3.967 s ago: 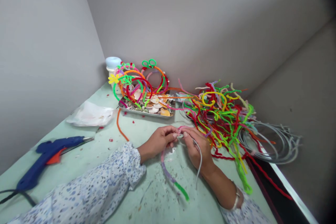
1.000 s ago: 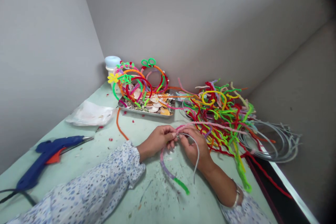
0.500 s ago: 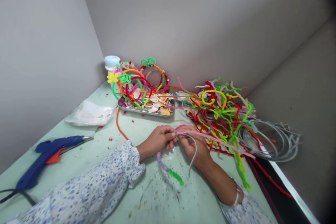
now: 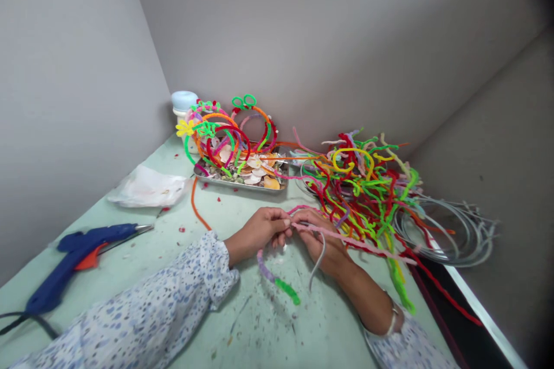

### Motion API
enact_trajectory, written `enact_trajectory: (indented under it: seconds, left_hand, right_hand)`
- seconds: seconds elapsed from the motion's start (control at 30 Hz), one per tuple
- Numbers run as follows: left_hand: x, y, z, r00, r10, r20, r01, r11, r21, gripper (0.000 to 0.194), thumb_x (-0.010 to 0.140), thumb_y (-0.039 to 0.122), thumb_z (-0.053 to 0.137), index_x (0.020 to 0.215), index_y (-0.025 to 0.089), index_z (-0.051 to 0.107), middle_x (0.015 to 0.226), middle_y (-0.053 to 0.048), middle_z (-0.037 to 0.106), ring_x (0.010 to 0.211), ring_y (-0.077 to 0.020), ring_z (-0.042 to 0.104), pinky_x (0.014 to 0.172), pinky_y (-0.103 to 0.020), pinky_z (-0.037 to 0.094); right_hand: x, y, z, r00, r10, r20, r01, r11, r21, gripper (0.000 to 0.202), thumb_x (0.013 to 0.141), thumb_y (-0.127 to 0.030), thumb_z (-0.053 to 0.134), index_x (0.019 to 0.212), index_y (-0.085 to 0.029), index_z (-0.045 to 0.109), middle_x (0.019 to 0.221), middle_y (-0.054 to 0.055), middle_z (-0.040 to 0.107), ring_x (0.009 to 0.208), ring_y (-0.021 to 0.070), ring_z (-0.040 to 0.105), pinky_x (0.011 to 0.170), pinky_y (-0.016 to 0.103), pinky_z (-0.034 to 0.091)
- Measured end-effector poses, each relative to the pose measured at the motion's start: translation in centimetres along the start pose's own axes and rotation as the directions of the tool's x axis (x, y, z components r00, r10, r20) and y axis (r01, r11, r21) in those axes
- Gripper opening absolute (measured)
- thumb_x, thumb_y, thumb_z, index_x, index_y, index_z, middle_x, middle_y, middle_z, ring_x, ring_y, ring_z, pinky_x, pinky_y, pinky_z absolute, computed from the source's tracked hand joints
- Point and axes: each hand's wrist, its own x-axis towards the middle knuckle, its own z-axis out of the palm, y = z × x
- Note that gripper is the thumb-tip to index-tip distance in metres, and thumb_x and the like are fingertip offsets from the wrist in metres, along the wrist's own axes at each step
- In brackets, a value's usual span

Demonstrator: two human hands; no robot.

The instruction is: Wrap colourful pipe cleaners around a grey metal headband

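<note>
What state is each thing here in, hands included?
Band: partly wrapped, one end bare.
Left hand: pinching the band.
Right hand: pinching it too.
Pink strip: far end loose.
Glue gun: lying flat.
Jar: upright, capped.
Tray: holding shells.
Headbands: decorated, heaped.
Bag: crumpled.
Pipe cleaners: tangled.
Grey hoops: bunched.

The left hand (image 4: pixel 262 229) and right hand (image 4: pixel 333 253) cover where the pink pipe cleaner (image 4: pixel 357 241) meets the grey band (image 4: pixel 319 262). Both sleeves (image 4: pixel 130 311) run out of frame below. At the far left corner of the table (image 4: pixel 320 328), headbands (image 4: pixel 208 130) partly hide a jar (image 4: pixel 184 101); the plastic bag's (image 4: pixel 149 186) contents are unclear.
</note>
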Motion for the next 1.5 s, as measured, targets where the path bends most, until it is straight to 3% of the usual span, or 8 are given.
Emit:
enact_trajectory:
  seconds: [0.2,0.37,0.53,0.7,1.23,1.5]
  left_hand:
    - [-0.4,0.7,0.5,0.999,0.007,-0.045,-0.008,1.0,-0.007,0.016,0.075,0.027,0.058,0.075,0.011,0.056,0.057,0.001,0.057,0.041,-0.005,0.047,0.039,-0.016,0.034]
    - [-0.4,0.6,0.5,0.999,0.017,-0.051,-0.013,0.998,0.062,0.015,0.076,0.026,0.055,0.076,0.012,0.057,0.053,0.002,0.055,0.039,-0.0053,0.045,0.039,-0.016,0.033]
    - [-0.5,0.3,0.4,0.998,0.029,-0.048,-0.023,0.992,0.123,0.019,0.079,0.031,0.054,0.074,0.013,0.057,0.048,0.003,0.052,0.038,-0.0064,0.044,0.039,-0.017,0.033]
    - [-0.4,0.1,0.4,0.998,0.046,-0.04,-0.041,0.993,0.11,0.021,0.079,0.034,0.055,0.075,0.013,0.056,0.049,0.002,0.052,0.04,-0.0073,0.046,0.04,-0.017,0.033]
    - [0.0,-0.5,0.0,0.999,0.022,-0.025,-0.021,0.999,0.044,0.016,0.074,0.029,0.056,0.073,0.013,0.054,0.058,0.0,0.055,0.042,-0.0063,0.047,0.04,-0.017,0.035]
    - [0.2,-0.4,-0.2,0.999,0.033,-0.014,-0.033,0.999,0.015,0.014,0.075,0.026,0.055,0.071,0.012,0.054,0.061,-0.001,0.057,0.043,-0.006,0.048,0.041,-0.017,0.036]
  right_hand:
    - [-0.1,0.2,0.5,0.993,0.118,-0.03,-0.115,0.991,0.074,0.02,0.088,-0.033,0.049,0.079,-0.021,0.061,0.08,0.002,0.06,0.078,0.0165,0.056,0.069,0.027,0.043]
    - [0.0,0.4,1.1,0.973,0.223,-0.059,-0.204,0.952,0.23,0.025,0.087,-0.039,0.051,0.074,-0.019,0.059,0.074,0.002,0.057,0.071,0.0147,0.054,0.062,0.025,0.042]
    - [0.2,0.5,1.3,0.956,0.294,0.023,-0.273,0.854,0.443,0.021,0.083,-0.037,0.058,0.074,-0.018,0.058,0.069,0.001,0.059,0.064,0.013,0.053,0.059,0.025,0.041]
    - [0.4,0.2,1.2,0.938,0.341,0.067,-0.326,0.798,0.508,0.018,0.077,-0.034,0.064,0.074,-0.018,0.056,0.069,0.0,0.059,0.063,0.013,0.054,0.059,0.025,0.041]
    - [0.0,0.8,1.0,0.951,0.284,0.12,-0.307,0.831,0.465,0.014,0.082,-0.031,0.058,0.089,-0.019,0.059,0.082,0.003,0.064,0.075,0.0162,0.062,0.067,0.028,0.048]
    - [-0.2,1.3,0.8,0.975,0.216,0.048,-0.221,0.959,0.175,0.018,0.084,-0.03,0.055,0.096,-0.019,0.062,0.09,0.007,0.067,0.081,0.0181,0.064,0.071,0.029,0.051]
